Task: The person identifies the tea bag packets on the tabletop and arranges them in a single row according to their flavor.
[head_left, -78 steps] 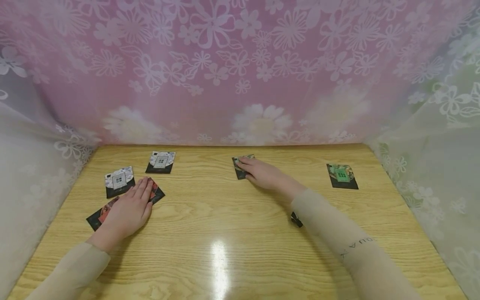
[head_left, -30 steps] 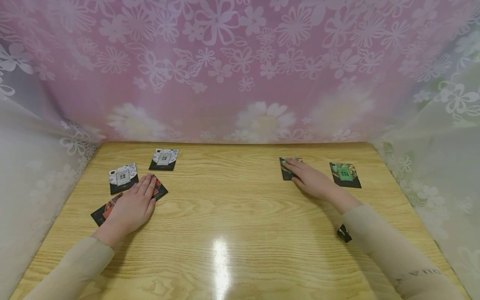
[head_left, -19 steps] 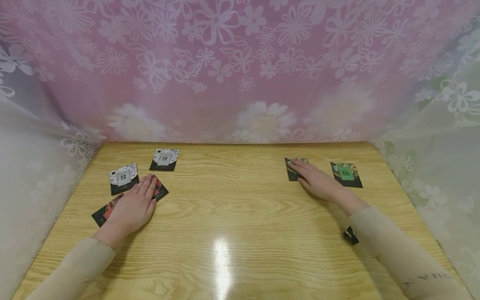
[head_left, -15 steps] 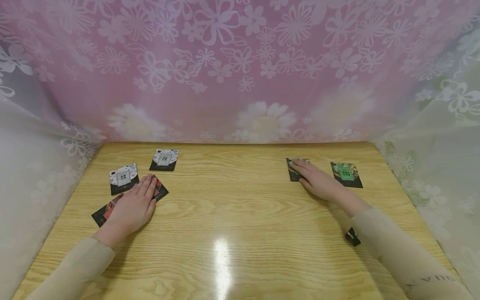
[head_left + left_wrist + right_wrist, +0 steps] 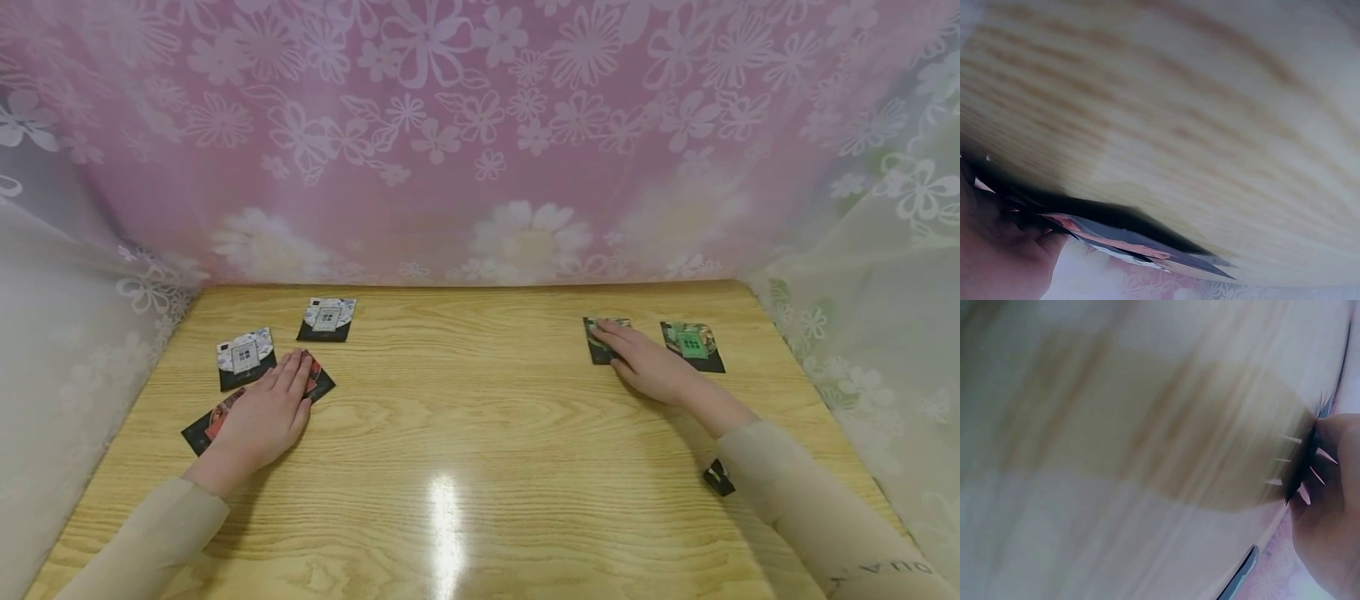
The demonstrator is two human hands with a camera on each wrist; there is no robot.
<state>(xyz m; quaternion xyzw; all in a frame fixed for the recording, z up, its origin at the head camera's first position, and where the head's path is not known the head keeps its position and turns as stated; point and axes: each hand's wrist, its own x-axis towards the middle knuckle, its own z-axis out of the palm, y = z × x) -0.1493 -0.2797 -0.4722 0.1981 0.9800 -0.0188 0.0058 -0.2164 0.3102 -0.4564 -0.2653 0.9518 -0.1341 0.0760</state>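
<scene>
My left hand [image 5: 262, 412] lies flat over red-and-black flat packets, its fingers straight and together. One red packet [image 5: 321, 383] shows beyond the fingers, another red packet [image 5: 202, 431] beside the wrist; the hand covers their middles. At the back right, my right hand [image 5: 648, 367] rests straight fingertips on a green-and-black square packet [image 5: 600, 352], hiding part of its print. In the right wrist view this packet [image 5: 1304, 459] appears edge-on under the fingers. A second green packet [image 5: 693, 346] lies just to the right, apart from the first.
Two white-and-black packets lie at the back left: one packet [image 5: 246, 357] near my left fingertips, another packet [image 5: 327, 321] farther back. A small dark object [image 5: 718, 477], kind unclear, shows at my right cuff. Floral curtains [image 5: 487, 167] border the wooden table [image 5: 450, 417].
My right hand has slid the green packet rightward across the table from near the middle, close to the other green packet. The dark object moved along with the cuff. My left hand stays put.
</scene>
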